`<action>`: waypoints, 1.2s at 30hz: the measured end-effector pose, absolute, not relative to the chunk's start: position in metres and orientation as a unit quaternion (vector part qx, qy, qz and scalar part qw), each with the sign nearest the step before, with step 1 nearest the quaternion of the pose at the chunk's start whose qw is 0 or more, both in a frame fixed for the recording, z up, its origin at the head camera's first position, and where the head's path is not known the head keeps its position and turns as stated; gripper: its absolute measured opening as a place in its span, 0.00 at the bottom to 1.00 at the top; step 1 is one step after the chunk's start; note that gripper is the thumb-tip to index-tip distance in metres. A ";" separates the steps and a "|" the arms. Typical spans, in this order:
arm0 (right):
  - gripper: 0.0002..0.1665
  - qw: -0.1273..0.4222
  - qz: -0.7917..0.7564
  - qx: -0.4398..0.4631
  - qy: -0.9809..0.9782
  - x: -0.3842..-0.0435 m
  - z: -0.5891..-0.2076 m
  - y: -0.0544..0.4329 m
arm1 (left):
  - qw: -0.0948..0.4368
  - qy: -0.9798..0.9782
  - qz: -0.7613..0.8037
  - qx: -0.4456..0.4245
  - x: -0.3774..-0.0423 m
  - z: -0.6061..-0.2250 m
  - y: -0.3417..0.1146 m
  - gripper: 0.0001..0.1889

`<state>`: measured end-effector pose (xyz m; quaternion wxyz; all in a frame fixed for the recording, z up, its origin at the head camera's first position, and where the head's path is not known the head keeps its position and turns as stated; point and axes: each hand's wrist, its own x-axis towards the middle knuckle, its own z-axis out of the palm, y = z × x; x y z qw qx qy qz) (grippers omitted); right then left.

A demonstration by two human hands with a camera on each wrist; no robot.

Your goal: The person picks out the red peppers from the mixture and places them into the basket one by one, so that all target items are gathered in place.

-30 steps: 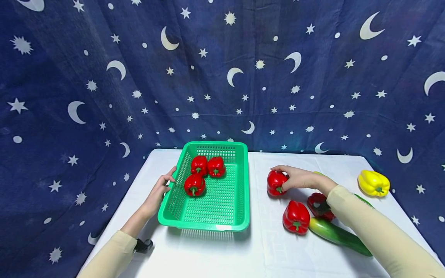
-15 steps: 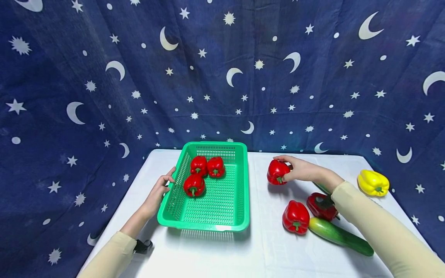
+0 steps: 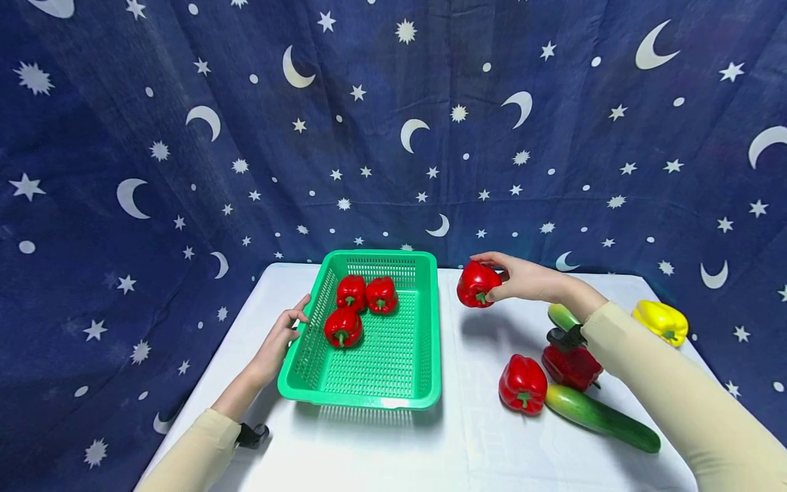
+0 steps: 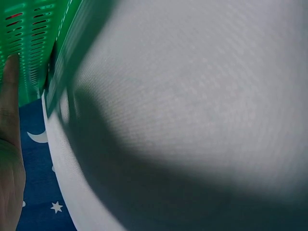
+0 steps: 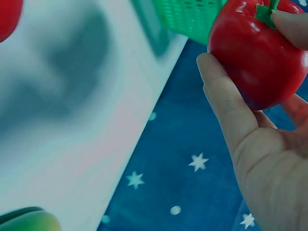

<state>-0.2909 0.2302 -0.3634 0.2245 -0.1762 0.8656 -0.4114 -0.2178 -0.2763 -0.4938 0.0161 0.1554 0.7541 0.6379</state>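
Note:
My right hand [image 3: 529, 279] grips a red bell pepper [image 3: 477, 285] above the white table, thumb by its green stem. The right wrist view shows the same bell pepper [image 5: 260, 62] held between thumb and fingers. Along the left rim of a green plastic basket [image 3: 435, 342], my left hand [image 3: 270, 348] rests with its fingertips on the edge. A fairly straight finger [image 4: 10, 86] reaches the slotted wall in the left wrist view. Inside the basket, three red bell peppers [image 3: 352, 294] sit together toward the back left.
On the right of the table are a red bell pepper [image 3: 522, 385], another red bell pepper [image 3: 570, 367] under the right wrist, a green cucumber [image 3: 605, 418], a partly hidden green vegetable tip [image 3: 562, 316] and a yellow bell pepper [image 3: 659, 321]. A starry blue curtain [image 3: 393, 178] hangs behind.
My right hand has lifted the red bell pepper off the table, then brought it up and left toward the basket. The left hand and basket stay in place.

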 end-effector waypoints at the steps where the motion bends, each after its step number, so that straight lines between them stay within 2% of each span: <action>1: 0.56 0.225 -0.413 -0.177 0.864 -0.292 -0.362 0.227 | 0.016 0.754 0.638 0.156 -0.218 -0.494 -0.277 0.15; 6: 0.56 0.227 -0.418 -0.199 0.857 -0.291 -0.353 0.209 | 0.017 0.754 0.638 0.158 -0.217 -0.493 -0.278 0.15; 22: 0.50 0.230 -0.401 -0.284 0.840 -0.284 -0.340 0.142 | 0.031 0.766 0.621 0.162 -0.218 -0.490 -0.282 0.15; 36: 0.52 0.235 -0.344 -0.294 0.860 -0.285 -0.345 0.093 | 0.044 0.766 0.624 0.149 -0.220 -0.487 -0.280 0.15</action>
